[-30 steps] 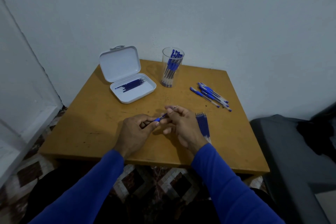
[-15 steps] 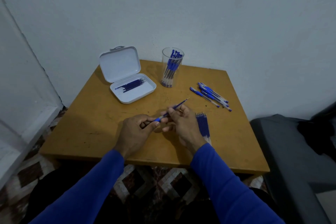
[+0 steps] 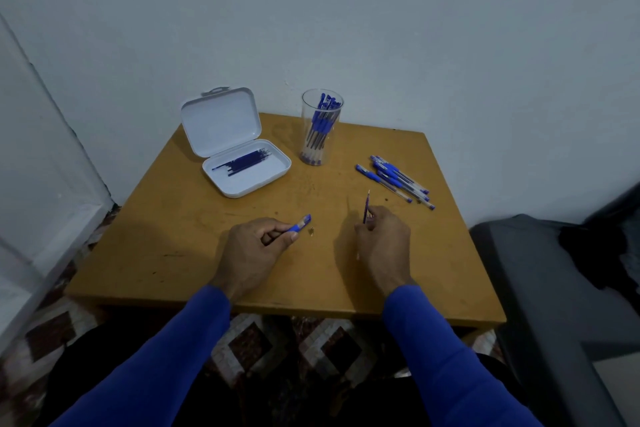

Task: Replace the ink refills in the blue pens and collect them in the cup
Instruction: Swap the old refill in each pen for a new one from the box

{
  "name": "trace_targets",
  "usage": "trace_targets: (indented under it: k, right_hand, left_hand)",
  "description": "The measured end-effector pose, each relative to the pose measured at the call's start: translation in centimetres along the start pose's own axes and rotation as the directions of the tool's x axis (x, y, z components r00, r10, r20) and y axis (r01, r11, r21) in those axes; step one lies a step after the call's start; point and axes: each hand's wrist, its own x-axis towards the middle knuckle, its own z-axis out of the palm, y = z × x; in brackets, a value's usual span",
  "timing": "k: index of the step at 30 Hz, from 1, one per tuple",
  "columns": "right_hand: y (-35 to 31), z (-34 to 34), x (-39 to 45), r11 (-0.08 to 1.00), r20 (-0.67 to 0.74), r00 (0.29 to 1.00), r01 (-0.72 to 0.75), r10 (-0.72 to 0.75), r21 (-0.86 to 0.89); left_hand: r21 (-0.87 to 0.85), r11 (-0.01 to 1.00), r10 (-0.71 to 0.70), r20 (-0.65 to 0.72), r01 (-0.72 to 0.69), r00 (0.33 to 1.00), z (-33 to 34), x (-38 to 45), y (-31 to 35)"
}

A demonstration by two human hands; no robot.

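A room in a home. My small wooden surface point(image 3: 173, 246) stands in a corner of plain white walls point(image 3: 415, 28), over a patterned tiled floor point(image 3: 263, 340); a dark upholstered seat point(image 3: 540, 288) with black cloth point(image 3: 599, 250) sits just beside it.

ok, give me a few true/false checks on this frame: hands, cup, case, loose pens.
1. The left hand grips a pen barrel. True.
2. The right hand holds nothing. False: it pinches a thin refill that points up.
3. The clear cup is empty. False: blue pens stand in it.
4. The white case lies open with dark refills inside. True.
5. The loose pens lie left of the case. False: they lie right of the cup.
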Motion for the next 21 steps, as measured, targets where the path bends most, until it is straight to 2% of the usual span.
trace_targets:
  k: [3,10,21]
  right_hand:
    - [0.74,0.17,-0.38,0.992,0.019,1.0,0.026,-0.024,-0.124]
    - [0.58,0.44,0.08,0.973,0.089,0.996,-0.001,0.022,-0.23]
    - [1.06,0.3,0.38,0.974,0.055,0.998,-0.019,0.032,-0.225]
  left_hand:
    - [0.028,1.0,0.009,0.005,-0.009,1.0,-0.02,0.07,-0.21]
    - [0.041,0.999,-0.001,-0.004,0.001,1.0,0.1,0.1,-0.46]
    - [0.035,0.999,0.007,-0.001,-0.007,1.0,0.03,0.02,-0.3]
